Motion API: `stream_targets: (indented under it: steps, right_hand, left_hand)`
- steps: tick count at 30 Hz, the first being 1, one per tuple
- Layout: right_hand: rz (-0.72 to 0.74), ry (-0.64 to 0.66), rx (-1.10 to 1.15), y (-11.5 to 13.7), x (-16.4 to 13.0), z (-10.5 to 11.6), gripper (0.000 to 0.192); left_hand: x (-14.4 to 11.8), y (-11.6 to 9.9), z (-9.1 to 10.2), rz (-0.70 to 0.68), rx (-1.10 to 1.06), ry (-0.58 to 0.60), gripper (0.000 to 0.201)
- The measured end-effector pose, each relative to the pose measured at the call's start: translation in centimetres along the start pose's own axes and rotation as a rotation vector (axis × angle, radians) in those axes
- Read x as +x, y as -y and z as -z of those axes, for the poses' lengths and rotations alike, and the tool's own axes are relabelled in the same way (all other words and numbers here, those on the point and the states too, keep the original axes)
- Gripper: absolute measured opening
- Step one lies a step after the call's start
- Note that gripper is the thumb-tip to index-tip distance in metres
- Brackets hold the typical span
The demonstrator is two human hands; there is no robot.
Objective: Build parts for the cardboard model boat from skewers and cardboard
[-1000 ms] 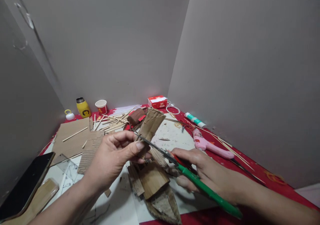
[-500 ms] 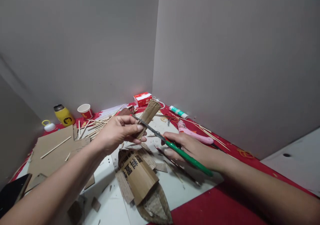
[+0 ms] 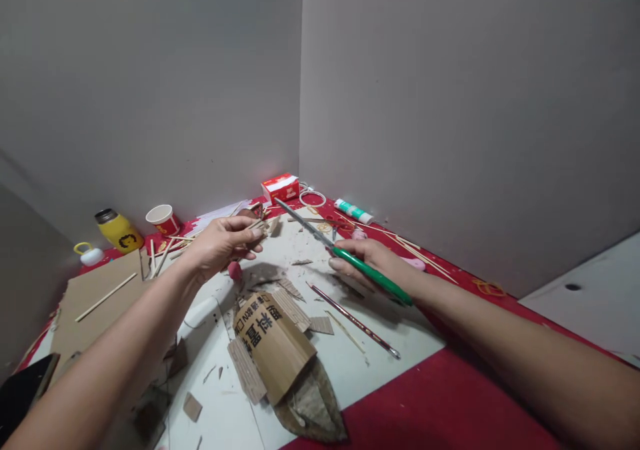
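My right hand (image 3: pixel 360 260) grips green-handled scissors (image 3: pixel 370 277), their blades pointing up and away to the left. The blades are apart from what my left hand holds. My left hand (image 3: pixel 225 240) is closed in a pinch on a piece of brown cardboard (image 3: pixel 273 227), which is small in view and partly hidden by the fingers. Below both hands lies a boat-like cardboard model (image 3: pixel 280 350) with black printing on its curved cover and corrugated strips at its sides. A dark red pencil (image 3: pixel 355 320) rests to its right.
Cardboard scraps (image 3: pixel 193 407) are scattered on the white board (image 3: pixel 390 343). A flat cardboard sheet (image 3: pixel 95 297) and wooden sticks (image 3: pixel 163 257) lie left. A yellow bottle (image 3: pixel 120 230), paper cup (image 3: pixel 163 220), red box (image 3: pixel 280 188) and green-white tube (image 3: pixel 353 211) stand or lie near the walls.
The scissors have come away from the cardboard and swung more upright. My left hand has moved left and turned the cardboard, so less of it shows. The pencil is now uncovered.
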State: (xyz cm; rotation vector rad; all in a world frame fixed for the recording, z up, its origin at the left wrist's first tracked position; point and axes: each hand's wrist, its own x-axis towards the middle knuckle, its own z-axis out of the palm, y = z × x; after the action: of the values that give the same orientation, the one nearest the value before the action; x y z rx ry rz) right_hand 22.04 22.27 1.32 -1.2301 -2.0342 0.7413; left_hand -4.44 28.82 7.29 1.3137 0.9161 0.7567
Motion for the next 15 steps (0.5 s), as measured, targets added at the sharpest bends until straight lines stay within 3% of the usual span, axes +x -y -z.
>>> stream_targets:
  steps: [6, 15]
  right_hand:
    - [0.071, 0.022, -0.127, 0.4, -0.4, -0.1, 0.034]
    - [0.135, 0.086, -0.359, 2.4, -1.5, -1.0, 0.038]
  left_hand:
    - [-2.3, 0.6, 1.1, -0.104, -0.026, -0.085, 0.021]
    - [-5.3, 1.0, -2.1, -0.228, -0.021, -0.046, 0.015]
